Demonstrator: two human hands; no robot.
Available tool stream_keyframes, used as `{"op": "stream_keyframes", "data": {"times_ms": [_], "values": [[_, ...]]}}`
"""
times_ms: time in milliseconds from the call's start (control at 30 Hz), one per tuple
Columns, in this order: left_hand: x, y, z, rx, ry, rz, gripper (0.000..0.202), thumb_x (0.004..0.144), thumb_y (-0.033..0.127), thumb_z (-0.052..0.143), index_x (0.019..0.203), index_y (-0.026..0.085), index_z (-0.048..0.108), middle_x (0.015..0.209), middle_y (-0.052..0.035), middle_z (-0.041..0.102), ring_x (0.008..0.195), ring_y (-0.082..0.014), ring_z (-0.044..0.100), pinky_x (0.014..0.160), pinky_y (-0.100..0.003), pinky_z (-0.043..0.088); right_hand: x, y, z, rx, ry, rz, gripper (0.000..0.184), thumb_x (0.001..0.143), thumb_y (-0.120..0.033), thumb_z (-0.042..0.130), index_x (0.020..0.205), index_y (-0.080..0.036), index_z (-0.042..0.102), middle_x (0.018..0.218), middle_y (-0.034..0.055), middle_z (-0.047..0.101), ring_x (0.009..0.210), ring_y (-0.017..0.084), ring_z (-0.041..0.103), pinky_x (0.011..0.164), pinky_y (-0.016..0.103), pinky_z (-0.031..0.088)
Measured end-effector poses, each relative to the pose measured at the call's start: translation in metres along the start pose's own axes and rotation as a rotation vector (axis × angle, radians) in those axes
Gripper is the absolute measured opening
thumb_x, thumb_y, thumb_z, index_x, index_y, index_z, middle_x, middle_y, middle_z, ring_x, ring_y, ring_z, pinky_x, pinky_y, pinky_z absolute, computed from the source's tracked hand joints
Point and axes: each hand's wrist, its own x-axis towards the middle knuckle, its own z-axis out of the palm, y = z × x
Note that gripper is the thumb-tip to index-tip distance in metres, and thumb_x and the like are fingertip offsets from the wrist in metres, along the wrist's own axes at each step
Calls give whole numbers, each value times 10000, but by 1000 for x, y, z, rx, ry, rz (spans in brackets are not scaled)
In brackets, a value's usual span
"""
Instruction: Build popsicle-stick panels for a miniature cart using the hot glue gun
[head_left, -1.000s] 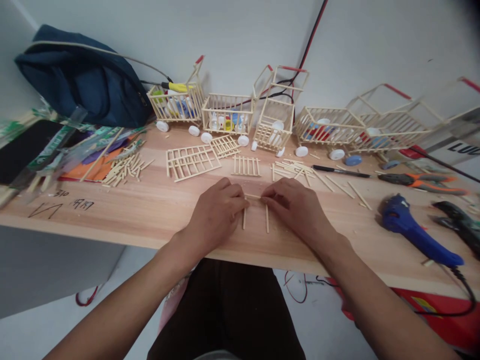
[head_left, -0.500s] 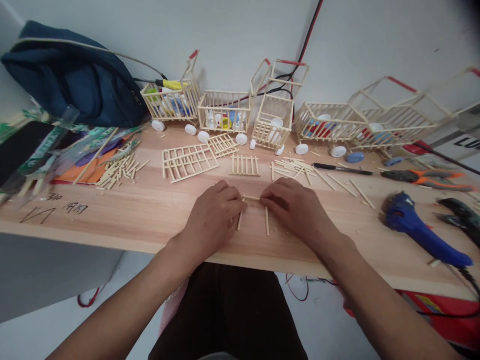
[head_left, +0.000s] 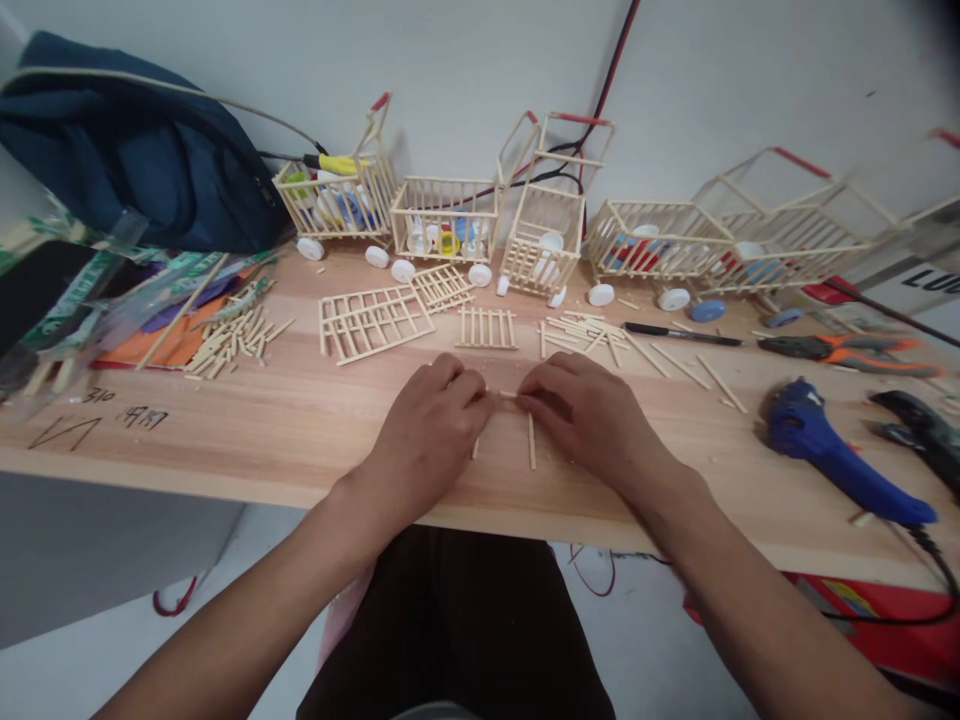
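Observation:
Both of my hands pinch a short wooden stick (head_left: 508, 395) lying crosswise on the table, one at each end. My left hand (head_left: 431, 430) has its fingers closed at the left end and covers most of a stick leg there. At the right end, my right hand (head_left: 589, 410) is closed with thumb and fingertips together. A second stick leg (head_left: 532, 442) runs from there toward the table's front edge. Just beyond my hands lies a small slatted stick panel (head_left: 487, 329). Larger ladder-like stick panels (head_left: 379, 325) rest to its left.
Several miniature stick shopping carts (head_left: 446, 220) line the wall. Loose sticks (head_left: 585, 332) and a black pen (head_left: 682, 334) lie behind my right hand. Pliers (head_left: 840, 350) and a blue glue gun (head_left: 847, 455) are at right. A stick pile (head_left: 236, 342) and a dark blue bag (head_left: 150, 150) are at left.
My left hand has moved a little right along the crosswise stick and now hides more of it and of the left leg. The view has shifted slightly.

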Motion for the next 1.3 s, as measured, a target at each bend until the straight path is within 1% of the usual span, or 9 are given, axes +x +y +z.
{"op": "stream_keyframes", "data": {"times_ms": [100,200,300,433,567,667,800,1167,1300], "values": [[0,0,0,15,-17,6,183,892,97,525,968,146,684,906,-81,642,879,-221,478,793,-362,471,-2,3,-4,28,31,3,102,895,-241,551,933,-210,641,889,61,638,870,214,576,764,345,442],[0,0,-1,7,-27,11,194,883,72,516,947,136,687,911,-81,644,876,-219,487,786,-359,472,-6,9,-11,78,126,24,170,905,-199,495,1001,-208,635,902,61,636,832,193,585,748,338,452],[0,0,-1,10,-23,10,203,875,59,508,931,127,691,908,-83,645,877,-222,491,779,-360,479,-8,13,-16,88,197,38,197,908,-170,464,994,-212,636,893,62,631,826,193,586,750,345,453],[0,0,1,18,-27,13,198,884,77,508,929,123,695,910,-87,645,871,-220,494,789,-365,485,-8,13,-17,92,208,15,175,898,-168,486,954,-211,645,862,60,632,828,195,588,736,344,458],[0,0,0,17,-33,4,202,892,79,501,926,127,695,904,-88,647,866,-218,498,782,-361,487,-9,8,-16,127,139,-4,152,893,-178,518,949,-213,655,888,60,639,858,196,585,753,342,467],[-1,1,-1,21,-42,-3,199,891,80,503,934,130,691,911,-90,647,876,-219,501,789,-365,489,-10,5,-15,151,42,-26,157,889,-200,560,1011,-222,656,969,63,637,928,200,588,808,346,473],[-1,3,-2,32,-52,-9,194,873,69,513,936,126,688,921,-90,645,891,-228,504,801,-372,492,-10,5,-12,137,-28,-42,188,888,-224,585,1069,-237,638,1021,65,626,978,208,584,846,355,471],[-2,5,-2,30,-73,-18,217,855,63,504,970,100,684,927,-109,626,890,-239,506,814,-389,502,-9,9,-8,93,-18,-49,128,890,-277,607,1003,-218,613,993,58,629,938,204,579,813,344,464],[-3,6,-1,27,-59,-21,210,861,71,503,970,105,679,924,-109,624,883,-228,509,817,-381,501,-8,7,-7,110,19,-50,113,891,-253,598,996,-217,617,980,59,635,938,202,586,822,342,465]]}}
